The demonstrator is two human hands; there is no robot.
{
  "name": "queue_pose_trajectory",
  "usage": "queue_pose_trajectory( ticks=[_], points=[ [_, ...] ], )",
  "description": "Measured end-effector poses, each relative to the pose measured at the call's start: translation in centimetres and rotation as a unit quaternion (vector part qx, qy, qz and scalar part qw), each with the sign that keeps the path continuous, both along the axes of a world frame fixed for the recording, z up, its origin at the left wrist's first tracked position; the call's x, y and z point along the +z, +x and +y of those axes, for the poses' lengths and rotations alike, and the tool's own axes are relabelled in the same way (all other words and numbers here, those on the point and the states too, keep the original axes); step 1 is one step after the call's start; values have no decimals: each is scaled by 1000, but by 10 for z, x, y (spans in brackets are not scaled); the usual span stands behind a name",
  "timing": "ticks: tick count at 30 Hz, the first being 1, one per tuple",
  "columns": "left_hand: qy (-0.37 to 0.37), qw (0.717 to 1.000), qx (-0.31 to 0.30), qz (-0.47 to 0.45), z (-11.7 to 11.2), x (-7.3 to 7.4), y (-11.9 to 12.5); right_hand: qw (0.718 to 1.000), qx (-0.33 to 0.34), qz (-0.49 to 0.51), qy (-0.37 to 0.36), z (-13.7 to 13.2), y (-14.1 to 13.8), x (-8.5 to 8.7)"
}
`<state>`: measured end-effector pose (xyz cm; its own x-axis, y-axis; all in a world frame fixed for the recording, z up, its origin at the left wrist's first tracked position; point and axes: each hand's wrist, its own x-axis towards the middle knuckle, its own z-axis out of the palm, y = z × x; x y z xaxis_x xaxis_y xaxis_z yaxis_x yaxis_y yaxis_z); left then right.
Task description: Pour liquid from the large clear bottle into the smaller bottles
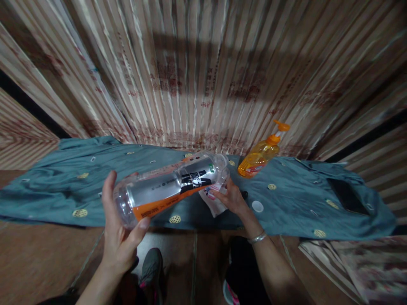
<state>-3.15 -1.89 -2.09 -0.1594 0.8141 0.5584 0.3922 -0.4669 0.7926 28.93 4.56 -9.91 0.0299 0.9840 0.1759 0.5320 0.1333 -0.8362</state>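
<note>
My left hand (pixel 119 237) is wrapped around the base of a clear plastic bottle (pixel 155 188) with a silver and orange label. The bottle is tilted above the cloth-covered surface, its neck up and to the right. Close below the neck, my right hand (pixel 230 197) has its thumb over a small white printed cloth (pixel 214 205), which hangs down from the fingers. Some right fingers are hidden behind the bottle's neck, so I cannot tell whether they touch it. To the right of this hand lies a round white cap (pixel 257 206).
A pump bottle of orange liquid (pixel 257 156) stands at the back, right of centre. A dark phone (pixel 346 196) lies at the right end of the teal patterned cloth (pixel 295 199). Just right of my right hand is a small black object (pixel 244 195). Striped curtain fabric (pixel 190 76) rises behind.
</note>
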Motion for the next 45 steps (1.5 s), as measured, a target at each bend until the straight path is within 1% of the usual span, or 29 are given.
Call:
queue_pose_trajectory(
  ticks=[3, 7, 12, 18, 26, 31, 35, 38, 45],
  points=[
    [-17, 999, -14, -35, -2, 0, -1, 1000, -4, 3, -4, 0, -1, 1],
    [-21, 999, -18, -46, -3, 2, 1, 1000, -7, -3, -5, 0, -2, -1],
    [18, 999, -13, -29, -1, 5, 4, 1000, -16, -12, -8, 0, -1, -3],
    [9, 999, -11, -34, -2, 6, 2, 999, -15, -20, -23, -1, -1, 0],
    [15, 1000, -10, -24, -1, 6, 2, 1000, -5, 3, 4, 0, -3, 1],
    [29, 999, 4, -20, 0, 8, 4, 1000, 1, 14, 0, 0, -1, 0],
    [24, 999, -2, -28, -2, 8, 4, 1000, -1, 7, -14, 0, -1, 1],
    [24, 999, -4, -29, -1, 8, 4, 1000, -3, -1, -10, -1, -2, 2],
    [53, 998, -3, -14, 0, 7, 4, 1000, -15, -15, -8, -1, -2, 0]
  ],
)
